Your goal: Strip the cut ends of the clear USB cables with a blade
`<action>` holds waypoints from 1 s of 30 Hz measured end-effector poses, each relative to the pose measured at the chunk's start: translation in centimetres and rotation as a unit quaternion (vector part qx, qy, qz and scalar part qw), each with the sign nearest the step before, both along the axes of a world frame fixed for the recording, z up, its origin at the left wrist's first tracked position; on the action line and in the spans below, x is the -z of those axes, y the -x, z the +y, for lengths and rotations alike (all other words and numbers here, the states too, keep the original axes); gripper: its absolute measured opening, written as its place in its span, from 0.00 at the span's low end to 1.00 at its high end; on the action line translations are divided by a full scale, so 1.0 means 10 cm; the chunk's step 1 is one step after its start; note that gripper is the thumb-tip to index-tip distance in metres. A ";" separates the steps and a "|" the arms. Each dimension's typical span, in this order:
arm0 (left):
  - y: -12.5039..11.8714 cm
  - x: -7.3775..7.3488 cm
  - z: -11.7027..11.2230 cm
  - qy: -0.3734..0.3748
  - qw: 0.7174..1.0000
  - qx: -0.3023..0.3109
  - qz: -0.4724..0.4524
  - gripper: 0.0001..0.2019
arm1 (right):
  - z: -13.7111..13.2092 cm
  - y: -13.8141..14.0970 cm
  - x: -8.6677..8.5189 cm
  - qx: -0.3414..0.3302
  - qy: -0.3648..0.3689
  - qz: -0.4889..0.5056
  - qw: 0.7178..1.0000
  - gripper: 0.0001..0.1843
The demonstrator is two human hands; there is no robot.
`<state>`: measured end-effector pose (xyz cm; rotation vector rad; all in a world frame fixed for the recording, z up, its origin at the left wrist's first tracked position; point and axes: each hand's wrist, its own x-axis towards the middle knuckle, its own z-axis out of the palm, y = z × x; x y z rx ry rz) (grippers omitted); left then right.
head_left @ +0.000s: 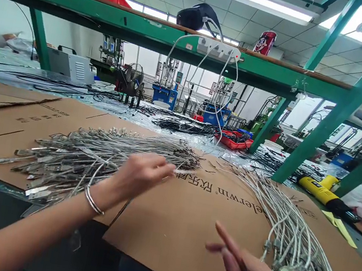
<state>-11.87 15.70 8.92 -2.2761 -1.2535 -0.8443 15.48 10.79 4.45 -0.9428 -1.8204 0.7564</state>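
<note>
So the whole thing came down to that thin pale cable end point(184, 172) poking out of the fingertips of the left hand point(146, 174). It stuck out to the right, pretty much sideways across the view, with its tip aimed over the open strip of cardboard point(184, 234) between the two heaps. The left hand had its fingers curled in and looked pinched onto it, though it was a bit blurry so I wouldn't swear to the grip. Obviously that was the nearer hand. From the right hand point(229, 256), the cable end lay farther out and off to the left, well apart. That right hand was down low near the front, fingers loosely spread, thumb away from them, nothing I could see in it. For the heaps: the left bundle of cables point(130, 146) sat just behind the left hand, running mostly sideways, plugs to the left and dark thin ends to the right. The right bundle of cables point(294, 225) ran on a slant, thin ends far off, plugs fanned out close in, just to the right of the right hand. Couldn't tell if the two actually touched.
</note>
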 end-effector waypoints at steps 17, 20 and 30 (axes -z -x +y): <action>-0.25 0.57 -1.00 0.406 0.882 0.057 -0.231 0.11 | 0.61 -0.44 -0.58 0.113 -0.002 0.190 0.975 0.15; -0.39 0.85 -1.23 0.616 0.656 0.132 -0.415 0.20 | 0.78 -0.44 -0.62 0.142 -0.042 0.110 0.983 0.18; -1.15 0.99 -1.32 0.592 0.272 0.118 -0.749 0.12 | -0.18 -0.01 -0.01 -0.091 0.090 -0.230 0.965 0.15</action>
